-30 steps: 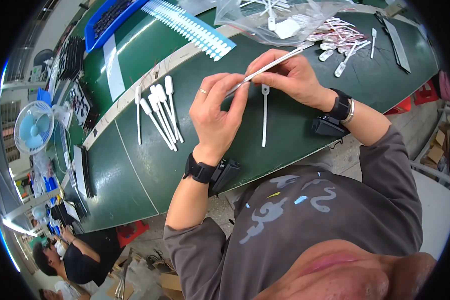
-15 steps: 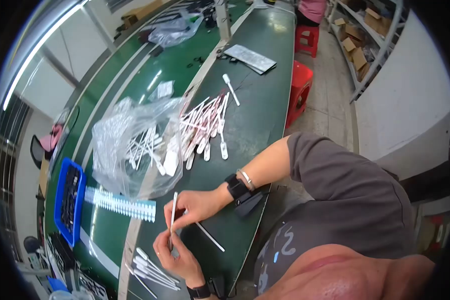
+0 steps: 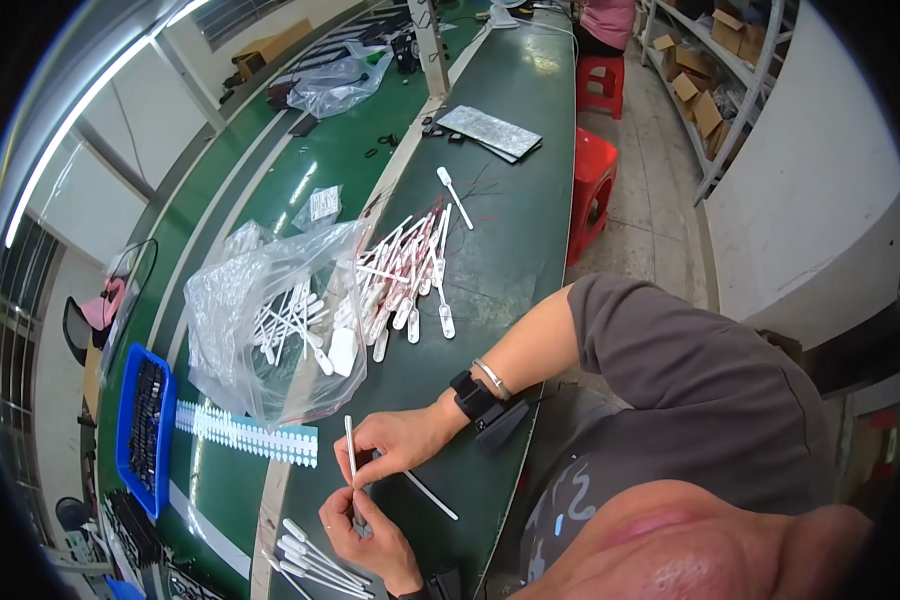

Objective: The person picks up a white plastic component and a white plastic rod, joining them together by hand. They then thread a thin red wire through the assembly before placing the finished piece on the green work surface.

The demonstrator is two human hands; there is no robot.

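Observation:
My right hand pinches a slim white stick, which points up past the fingertips. Just below it, my left hand closes its thumb and fingers round the stick's lower end, and the two sets of fingertips meet there. Fingers cover the lower end. Another white stick lies on the bench, partly under my right hand. Beside my left hand rests a small bunch of white sticks with wider, rounded ends.
Beyond my hands, a pile of white sticks with thin red wires lies beside a clear plastic bag holding more sticks. A sheet of white stickers reaches toward a blue tray of black parts. Red stools stand along the bench.
The whole view has shifted slightly, so the bench items sit a little differently in the picture. Both hands stay on the same white stick, with only small finger movement.

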